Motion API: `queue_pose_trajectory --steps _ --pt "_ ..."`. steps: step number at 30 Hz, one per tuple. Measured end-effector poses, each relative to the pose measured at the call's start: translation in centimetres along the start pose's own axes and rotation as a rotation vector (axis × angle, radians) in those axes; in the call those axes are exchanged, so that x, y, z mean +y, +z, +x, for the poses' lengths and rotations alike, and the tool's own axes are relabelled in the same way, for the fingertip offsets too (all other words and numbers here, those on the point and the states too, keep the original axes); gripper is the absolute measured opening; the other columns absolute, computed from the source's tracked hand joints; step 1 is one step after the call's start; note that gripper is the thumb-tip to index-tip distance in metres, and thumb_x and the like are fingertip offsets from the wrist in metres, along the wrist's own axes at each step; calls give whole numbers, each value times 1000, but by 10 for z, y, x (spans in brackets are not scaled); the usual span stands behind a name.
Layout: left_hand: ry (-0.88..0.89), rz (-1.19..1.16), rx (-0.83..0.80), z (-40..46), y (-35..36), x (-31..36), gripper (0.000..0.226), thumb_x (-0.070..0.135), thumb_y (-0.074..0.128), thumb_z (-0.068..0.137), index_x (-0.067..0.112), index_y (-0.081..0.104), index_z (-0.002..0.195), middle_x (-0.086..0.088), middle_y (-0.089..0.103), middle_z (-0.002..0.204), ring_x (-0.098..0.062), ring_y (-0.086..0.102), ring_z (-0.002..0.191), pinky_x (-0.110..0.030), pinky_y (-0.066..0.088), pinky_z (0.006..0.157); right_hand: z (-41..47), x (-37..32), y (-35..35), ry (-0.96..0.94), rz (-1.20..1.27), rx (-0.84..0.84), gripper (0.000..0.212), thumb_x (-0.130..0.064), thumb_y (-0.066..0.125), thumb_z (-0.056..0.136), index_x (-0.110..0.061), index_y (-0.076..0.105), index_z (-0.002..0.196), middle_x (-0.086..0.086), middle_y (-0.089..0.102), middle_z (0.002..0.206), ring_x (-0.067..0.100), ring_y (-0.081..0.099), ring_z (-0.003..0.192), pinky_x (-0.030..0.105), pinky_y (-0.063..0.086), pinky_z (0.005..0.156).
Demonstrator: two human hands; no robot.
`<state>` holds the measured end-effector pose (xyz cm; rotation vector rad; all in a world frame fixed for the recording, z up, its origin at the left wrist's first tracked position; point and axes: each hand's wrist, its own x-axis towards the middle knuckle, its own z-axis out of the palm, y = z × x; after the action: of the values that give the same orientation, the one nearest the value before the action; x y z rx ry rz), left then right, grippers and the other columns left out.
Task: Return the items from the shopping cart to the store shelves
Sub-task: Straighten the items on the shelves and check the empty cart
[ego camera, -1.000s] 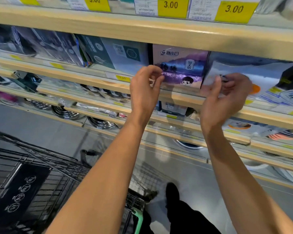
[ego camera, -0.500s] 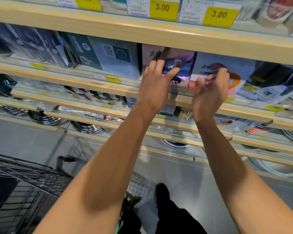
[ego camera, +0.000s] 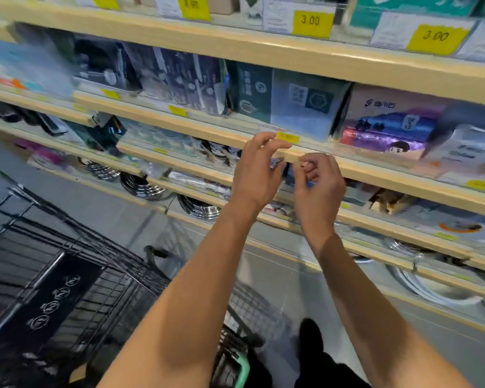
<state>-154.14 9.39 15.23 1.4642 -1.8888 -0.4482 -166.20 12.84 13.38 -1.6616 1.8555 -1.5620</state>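
While both arms are raised in front of the store shelves (ego camera: 196,127), neither hand is seen to carry anything. The left hand (ego camera: 256,175) is held before the wooden lip of the middle shelf, its fingers loosely bent and spread, with nothing between them; the fingertips lie just beside a yellow price tag (ego camera: 287,137) fixed to that lip. The right hand (ego camera: 319,186) is held just beside the left, a little lower, with its fingers curled inward toward the palm and nothing visibly held in them. A purple-and-white package (ego camera: 389,124) is seen standing on the shelf above and to the right of the hands, clear of both, next to a blue-grey box (ego camera: 300,105). The shopping cart (ego camera: 67,275) is seen at the lower left, a dark wire basket with a black panel of white symbols lying inside it; its green handle (ego camera: 242,368) is glimpsed near the bottom edge. Stacks of shiny metal pans (ego camera: 143,186) are ranged on the lower shelves. Much of the left side is blurred.
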Motion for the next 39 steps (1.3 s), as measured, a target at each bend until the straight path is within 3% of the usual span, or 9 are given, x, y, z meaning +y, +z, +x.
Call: queue_pose_trajectory --steps 6,12,17,20,24,28,32,35,39 --pt "-54 -42 74 -20 -84 -71 31 14 68 88 21 68 119 1 64 116 -19 59 110 -39 50 93 -49 -62 81 5 26 -213 8 -18 66 91 -21 67 99 -3 67 89 12 60 69 35 53 66" --pt "-257 -218 194 -23 -135 -109 31 20 69 92 19 66 122 1 66 119 -13 59 108 -32 49 96 -41 -104 119 37 125 -149 4 -20 68 90 -17 68 93 -4 65 79 14 59 68 41 55 67" --pt "-376 -375 250 -18 -155 -123 29 19 68 92 17 65 121 -1 69 111 -15 62 104 -37 53 95 -33 -120 148 136 190 -173 4 -17 67 88 -18 69 91 -4 67 79 13 61 69 38 56 69" --pt "-413 -403 247 -9 -166 -133 30 18 67 93 16 64 123 -3 68 108 -15 64 103 -39 54 95 -27 -125 164 174 212 -181 8 -14 69 89 -16 69 96 0 69 86 12 61 72 31 55 69" --pt "-504 -497 271 24 -182 -146 34 21 64 95 18 59 129 -3 63 116 -16 62 107 -41 52 100 11 -126 178 242 132 -123 23 -20 66 91 -22 66 114 -2 66 112 11 60 100 30 51 92" --pt "-557 -511 330 79 -190 -160 42 24 67 94 21 50 132 2 56 124 -19 59 112 -43 51 102 60 -119 198 294 -12 -119 36 -27 66 94 -23 56 128 3 57 124 17 56 111 37 47 98" --pt "-575 -421 318 136 -190 -176 61 23 71 91 12 39 141 -8 53 139 -24 52 127 -43 43 110 85 -102 223 310 -49 -129 43 -34 65 94 -4 56 124 8 62 107 24 56 96 42 46 85" --pt "-634 -374 227 163 -188 -181 76 20 69 93 6 23 152 -12 35 158 -28 36 145 -41 30 120 88 -93 234 262 -141 -85 38 -28 65 95 5 57 112 13 55 92 23 45 84 31 32 71" --pt "-704 -368 149 173 -178 -188 83 15 65 96 2 9 156 -11 27 162 -26 31 147 -33 28 117 86 -90 240 179 -216 -1 24 -19 63 96 5 62 99 24 62 95 32 54 89 18 18 67"
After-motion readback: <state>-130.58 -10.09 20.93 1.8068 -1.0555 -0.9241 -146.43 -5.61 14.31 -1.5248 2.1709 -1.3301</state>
